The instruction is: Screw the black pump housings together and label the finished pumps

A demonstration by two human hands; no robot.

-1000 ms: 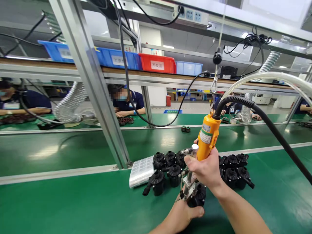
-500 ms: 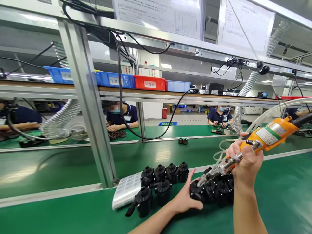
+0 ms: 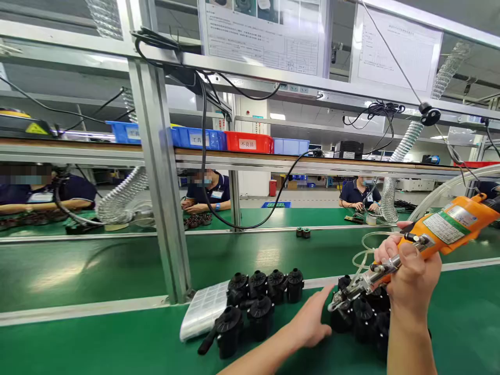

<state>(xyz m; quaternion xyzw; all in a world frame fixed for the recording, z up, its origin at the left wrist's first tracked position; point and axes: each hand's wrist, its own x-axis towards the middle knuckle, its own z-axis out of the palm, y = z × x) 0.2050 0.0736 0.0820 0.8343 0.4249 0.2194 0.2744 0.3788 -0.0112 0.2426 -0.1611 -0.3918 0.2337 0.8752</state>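
My right hand (image 3: 412, 265) is wrapped round an orange electric screwdriver (image 3: 449, 224) with a metal feed nozzle and a clear hose. Its tip points down and left, over a black pump housing (image 3: 341, 317) at the near edge of a tight cluster of similar housings (image 3: 363, 315). Just left of that cluster, my left hand (image 3: 312, 317) is open, thumb and fingers apart. It holds nothing; whether a fingertip touches the nearest housing, I cannot tell. Farther left stand several more black pump housings (image 3: 261, 315), one with a side spout.
A clear plastic tray (image 3: 205, 310) lies beside the left housings. An aluminium post (image 3: 158, 172) rises at left. Blue bins (image 3: 199, 138) and a red bin (image 3: 249, 142) line the shelf. A black cable (image 3: 273, 200) droops below it. Co-workers (image 3: 209, 192) sit across the green bench (image 3: 117, 344).
The screwdriver and my right hand have moved right and slightly down. My left hand has let go of the housing by the tip and opened wider. The view has shifted left.
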